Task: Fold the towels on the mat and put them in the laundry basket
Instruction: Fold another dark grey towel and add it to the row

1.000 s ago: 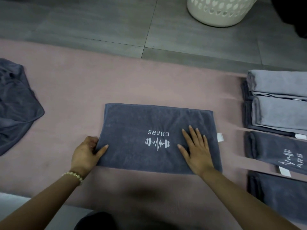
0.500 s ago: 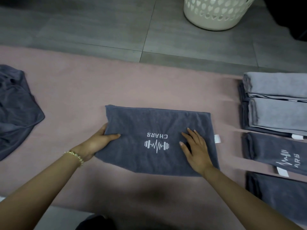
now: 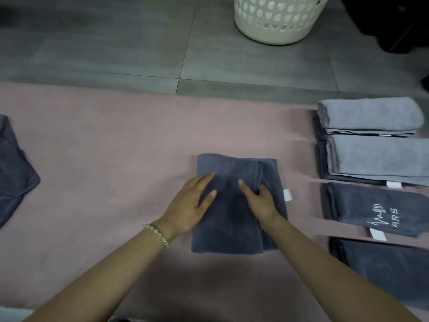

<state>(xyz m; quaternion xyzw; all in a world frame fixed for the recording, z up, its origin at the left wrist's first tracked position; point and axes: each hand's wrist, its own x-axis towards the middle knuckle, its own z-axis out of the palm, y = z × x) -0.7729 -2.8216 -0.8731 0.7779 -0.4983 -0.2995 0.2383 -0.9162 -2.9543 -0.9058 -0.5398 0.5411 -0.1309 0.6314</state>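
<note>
A dark grey towel lies folded into a narrow rectangle in the middle of the pink mat. My left hand rests flat on its left part, fingers straight. My right hand lies on the towel beside the folded-over edge, index finger stretched out and thumb at that edge. A white label sticks out on the towel's right side. The cream laundry basket with heart-shaped holes stands on the grey floor beyond the mat.
Folded towels sit along the mat's right side: two light grey ones on dark ones, then a dark one with white lettering and another dark one. An unfolded dark towel lies crumpled at the left edge.
My left hand has carried the towel's left half over to the right, halving its width and hiding the white logo. My right hand stayed on the towel.
</note>
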